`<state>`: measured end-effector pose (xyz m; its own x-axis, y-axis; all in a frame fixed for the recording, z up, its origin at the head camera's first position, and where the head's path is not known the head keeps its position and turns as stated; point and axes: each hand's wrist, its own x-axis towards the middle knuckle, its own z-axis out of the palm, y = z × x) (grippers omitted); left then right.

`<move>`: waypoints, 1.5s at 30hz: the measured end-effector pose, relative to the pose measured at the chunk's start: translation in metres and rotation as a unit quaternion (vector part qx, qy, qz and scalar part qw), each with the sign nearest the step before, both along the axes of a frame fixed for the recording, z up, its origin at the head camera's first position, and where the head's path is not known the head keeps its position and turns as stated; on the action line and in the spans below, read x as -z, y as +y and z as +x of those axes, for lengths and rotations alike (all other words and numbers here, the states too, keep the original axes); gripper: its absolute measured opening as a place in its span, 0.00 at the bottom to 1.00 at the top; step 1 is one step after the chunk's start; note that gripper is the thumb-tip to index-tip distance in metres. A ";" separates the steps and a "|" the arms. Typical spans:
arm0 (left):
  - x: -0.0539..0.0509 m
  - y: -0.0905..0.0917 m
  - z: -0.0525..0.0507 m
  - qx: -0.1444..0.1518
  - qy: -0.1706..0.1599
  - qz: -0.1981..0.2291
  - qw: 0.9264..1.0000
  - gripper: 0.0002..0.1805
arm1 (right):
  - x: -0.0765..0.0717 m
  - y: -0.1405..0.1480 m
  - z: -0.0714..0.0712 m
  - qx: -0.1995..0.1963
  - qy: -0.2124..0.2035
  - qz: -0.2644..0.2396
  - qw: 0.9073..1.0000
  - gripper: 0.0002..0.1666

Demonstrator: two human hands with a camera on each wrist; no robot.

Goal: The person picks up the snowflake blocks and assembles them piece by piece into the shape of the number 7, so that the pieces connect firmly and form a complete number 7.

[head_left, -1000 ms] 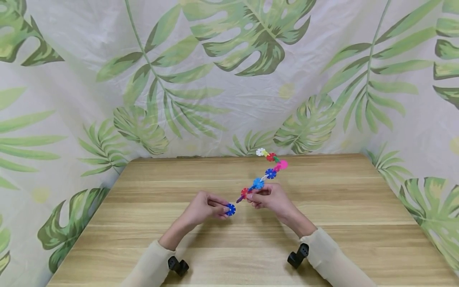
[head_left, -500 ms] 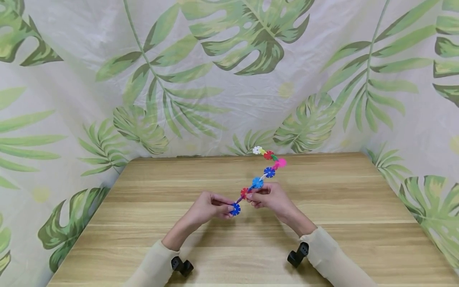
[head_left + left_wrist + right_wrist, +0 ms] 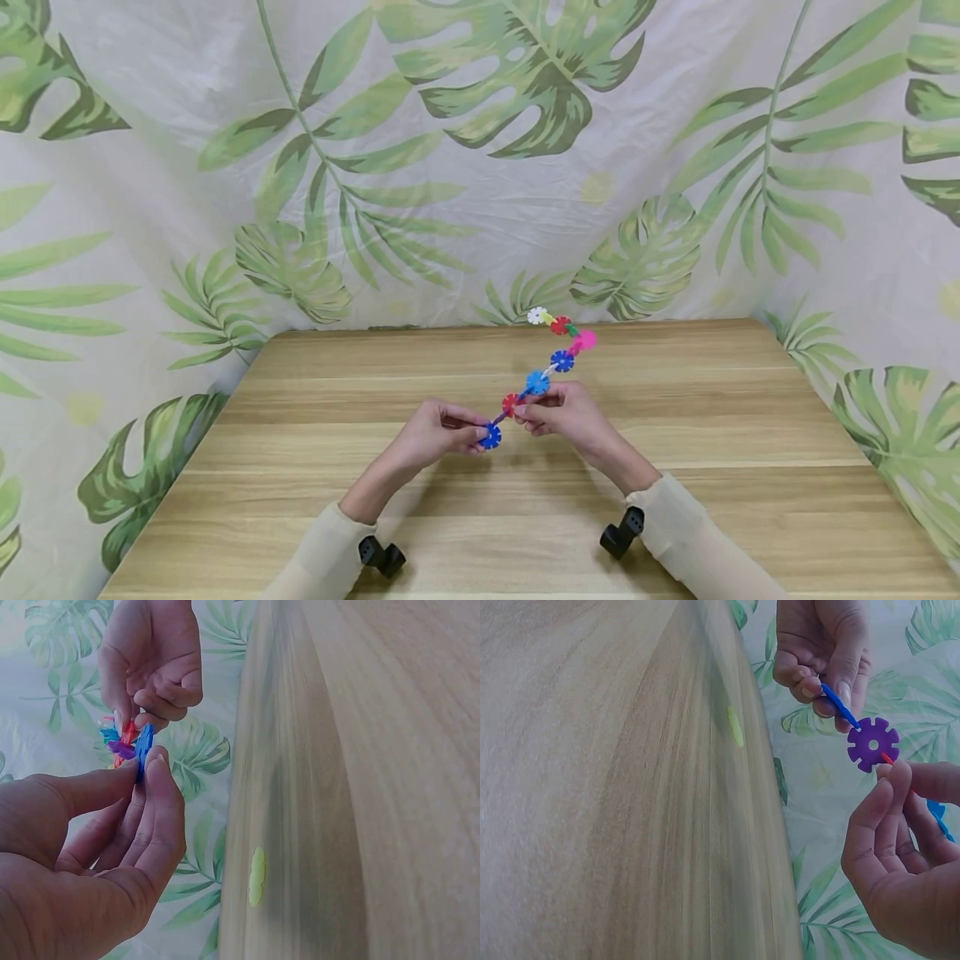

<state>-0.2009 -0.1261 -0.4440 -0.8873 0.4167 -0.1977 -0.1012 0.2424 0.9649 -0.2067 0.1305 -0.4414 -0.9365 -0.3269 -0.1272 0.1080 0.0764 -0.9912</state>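
Observation:
In the head view my left hand (image 3: 444, 433) pinches a dark blue notched disc (image 3: 491, 436) between thumb and fingers. My right hand (image 3: 561, 410) pinches a red notched disc (image 3: 511, 406) near the lower end of a chain of linked discs (image 3: 537, 382). From there the chain slants up and away, then bends left to a white disc (image 3: 536, 316). A purple disc (image 3: 873, 745) sits between the two hands, joined to the red one. In the right wrist view the edge of the blue disc (image 3: 841, 707) meets a notch of the purple disc.
Beneath both hands lies a wooden table (image 3: 315, 500), with a leaf-print cloth (image 3: 480, 208) hanging behind it. A yellow-green piece (image 3: 257, 877) shows against the tabletop in both wrist views. Black wrist cameras (image 3: 382, 557) sit at the cuffs.
My left hand has moved right, bringing the blue disc against the purple disc at the chain's lower end. The right hand has stayed nearly still. Over the last half second little differs.

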 end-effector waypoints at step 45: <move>-0.003 0.012 0.005 -0.012 0.060 -0.020 0.998 0.10 | 0.000 -0.001 0.002 -0.010 0.012 -0.024 1.000 0.09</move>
<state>-0.1962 -0.1139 -0.4406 -0.9153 0.3888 -0.1057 0.0078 0.2794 0.9601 -0.2047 0.1293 -0.4416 -0.9320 -0.3516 -0.0877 0.0824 0.0300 -0.9961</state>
